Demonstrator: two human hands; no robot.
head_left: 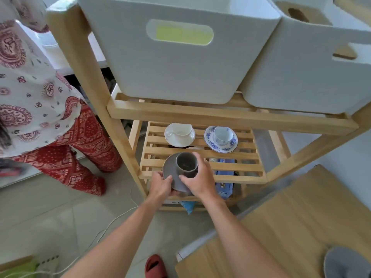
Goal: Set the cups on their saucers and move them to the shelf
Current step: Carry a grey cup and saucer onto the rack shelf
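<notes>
Both hands carry the grey saucer with the grey cup standing on it, at the front edge of the slatted shelf. The left hand fingers pinch the saucer's near rim; the right hand fingers wrap the cup. Free slats lie straight ahead, short of the white set and the blue-patterned set.

Two bare forearms, no sleeves, left hand, right hand, red slipper

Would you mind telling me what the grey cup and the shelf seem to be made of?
Grey cup: probably glazed ceramic or stoneware, going by its matte, even grey surface and thick rim. Shelf: light unpainted wood, with visible grain and slatted boards.
</notes>
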